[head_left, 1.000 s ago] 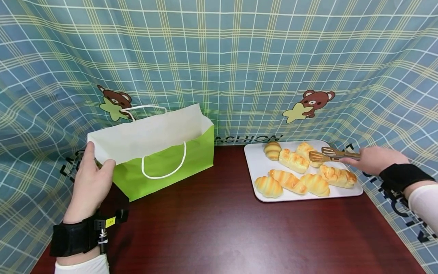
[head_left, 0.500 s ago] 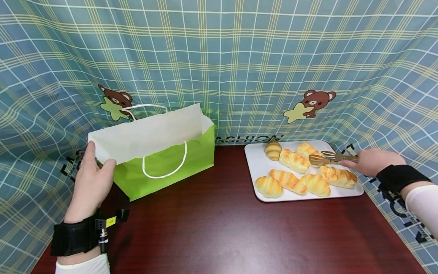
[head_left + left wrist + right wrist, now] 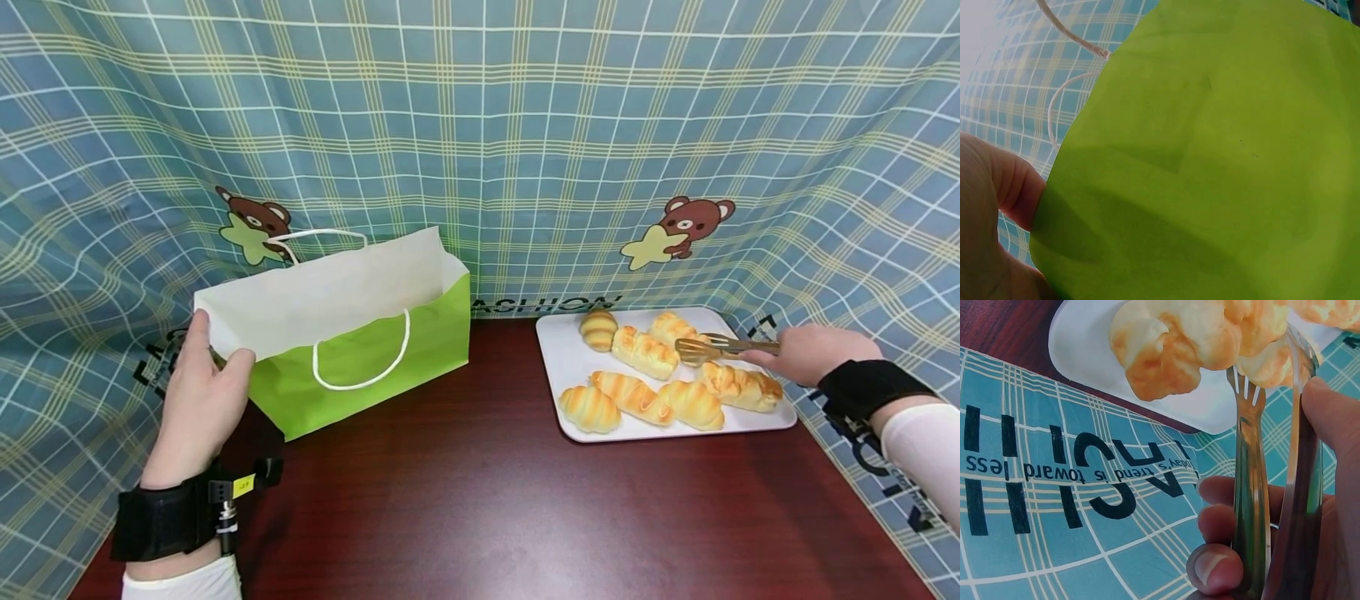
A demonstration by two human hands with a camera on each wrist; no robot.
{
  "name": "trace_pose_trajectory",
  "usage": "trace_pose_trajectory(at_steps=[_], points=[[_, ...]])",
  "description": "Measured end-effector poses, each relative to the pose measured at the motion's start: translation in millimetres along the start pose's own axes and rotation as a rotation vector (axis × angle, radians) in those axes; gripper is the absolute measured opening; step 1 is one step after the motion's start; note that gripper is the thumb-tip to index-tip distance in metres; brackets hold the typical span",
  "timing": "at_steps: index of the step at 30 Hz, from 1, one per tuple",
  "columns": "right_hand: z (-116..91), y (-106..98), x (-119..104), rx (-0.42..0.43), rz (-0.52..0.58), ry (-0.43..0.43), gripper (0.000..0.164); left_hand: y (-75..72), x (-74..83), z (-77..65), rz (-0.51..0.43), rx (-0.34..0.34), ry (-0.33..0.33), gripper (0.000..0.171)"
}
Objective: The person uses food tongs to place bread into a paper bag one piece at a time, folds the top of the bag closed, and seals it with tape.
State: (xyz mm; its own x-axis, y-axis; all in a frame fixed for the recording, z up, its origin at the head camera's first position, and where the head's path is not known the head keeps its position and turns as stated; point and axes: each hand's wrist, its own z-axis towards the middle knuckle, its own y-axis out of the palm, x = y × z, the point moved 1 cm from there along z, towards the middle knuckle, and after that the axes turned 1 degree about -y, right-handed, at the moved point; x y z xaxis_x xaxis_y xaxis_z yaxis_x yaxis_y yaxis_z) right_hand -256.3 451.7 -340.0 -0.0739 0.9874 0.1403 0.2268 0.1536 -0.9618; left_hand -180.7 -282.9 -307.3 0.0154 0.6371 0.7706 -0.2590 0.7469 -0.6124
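On the dark wood table (image 3: 480, 508) the L hand (image 3: 201, 408) holds the near-L corner of an upright green paper bag (image 3: 352, 354), thumb at the rim. At far R, the R hand (image 3: 821, 354) curls round gold-toned tongs (image 3: 1252, 469), thumb along one arm; their ends reach the back-right bread roll (image 3: 666, 323) on a white tray (image 3: 558, 358) (can't tell from here if it's gripped). That roll is just beyond the R hand, well apart from the L, w/ other rolls (image 3: 628, 396) close by. It looks light, soft & easily dented, prob. not slippery; best held gently across the middle. Bag looks thin & light, apt to crumple; its rim's the sensible hold.
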Motion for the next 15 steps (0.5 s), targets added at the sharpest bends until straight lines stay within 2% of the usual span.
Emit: trace_pose_trajectory(at_steps=[15], points=[[-3.1,1.6,-2.3,0.043,-0.011,-0.004,0.067,0.5,1.6,-1.2,0.001,-0.009,-0.015,0.072]])
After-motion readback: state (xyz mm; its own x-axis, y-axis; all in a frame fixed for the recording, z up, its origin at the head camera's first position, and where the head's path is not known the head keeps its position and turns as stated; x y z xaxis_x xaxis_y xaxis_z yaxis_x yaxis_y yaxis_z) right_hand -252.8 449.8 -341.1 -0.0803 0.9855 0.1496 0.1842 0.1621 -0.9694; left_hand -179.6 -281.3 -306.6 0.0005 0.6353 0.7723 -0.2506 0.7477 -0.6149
